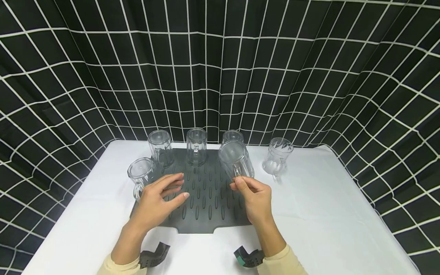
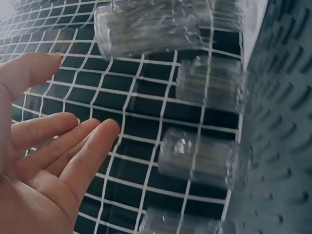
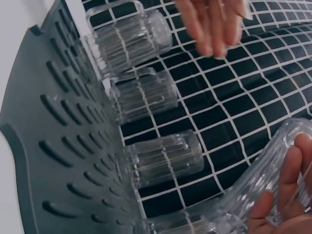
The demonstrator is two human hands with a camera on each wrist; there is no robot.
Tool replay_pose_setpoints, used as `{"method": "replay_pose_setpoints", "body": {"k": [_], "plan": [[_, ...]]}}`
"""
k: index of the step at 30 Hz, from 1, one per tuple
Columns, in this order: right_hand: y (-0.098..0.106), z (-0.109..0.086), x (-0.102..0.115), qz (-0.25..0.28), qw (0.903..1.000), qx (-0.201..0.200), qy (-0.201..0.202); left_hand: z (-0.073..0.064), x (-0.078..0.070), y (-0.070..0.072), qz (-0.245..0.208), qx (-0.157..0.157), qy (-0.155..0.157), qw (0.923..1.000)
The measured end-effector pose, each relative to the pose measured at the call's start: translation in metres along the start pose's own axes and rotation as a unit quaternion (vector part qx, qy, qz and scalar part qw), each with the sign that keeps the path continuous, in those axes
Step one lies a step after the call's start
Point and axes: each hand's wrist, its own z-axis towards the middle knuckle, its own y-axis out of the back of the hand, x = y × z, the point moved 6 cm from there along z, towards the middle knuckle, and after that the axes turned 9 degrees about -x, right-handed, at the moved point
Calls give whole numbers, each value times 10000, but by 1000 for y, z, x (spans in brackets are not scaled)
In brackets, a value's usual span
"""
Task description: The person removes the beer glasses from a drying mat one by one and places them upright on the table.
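R hand [image 1: 257, 196] pinching handle [image 1: 237, 172] of tilted glass mug [image 1: 234, 156], held above far R part of grey ribbed mat [image 1: 203, 219]; L hand [image 1: 159, 198] loosely spread, thumb apart, by near L mug [image 1: 140, 169]; 3 mugs [image 1: 197, 147] along far edge; flared glass [image 1: 277, 153] at R on white cloth [image 1: 326, 214]

Bare hands: left spread, right pinching.
The left hand [image 1: 154, 202] hovers at left, fingers extended and slightly bent, thumb apart; the right hand [image 1: 256, 196], at right, presses its thumb against curled fingers. Both forearms [image 1: 127, 244] extend from the near side, angled inward.
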Motion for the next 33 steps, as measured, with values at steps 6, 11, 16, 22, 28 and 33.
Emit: {"method": "replay_pose_setpoints", "body": {"k": [6, 11, 16, 22, 28, 33], "plan": [[-2, -3, 5, -239, 9989, 120, 392, 12, -8, -10, -209, -279, -182, 9992], [-4, -5, 9, -617, 9950, 190, 765, 18, -19, -13, -185, -443, -159, 9987], [-5, -3, 9, -794, 9910, 336, 1024, 21, -15, -13, -231, -516, 48, 9984], [-8, -4, 16, -1038, 9748, 713, 1839, 23, -1, -16, -483, -496, 238, 9973], [-12, -6, 25, -1350, 9570, 822, 2431, 31, -5, -23, -639, -431, 400, 9962], [-16, -8, 32, -1387, 9488, 755, 2735, 38, -25, -27, -772, -415, 419, 9953]]}}
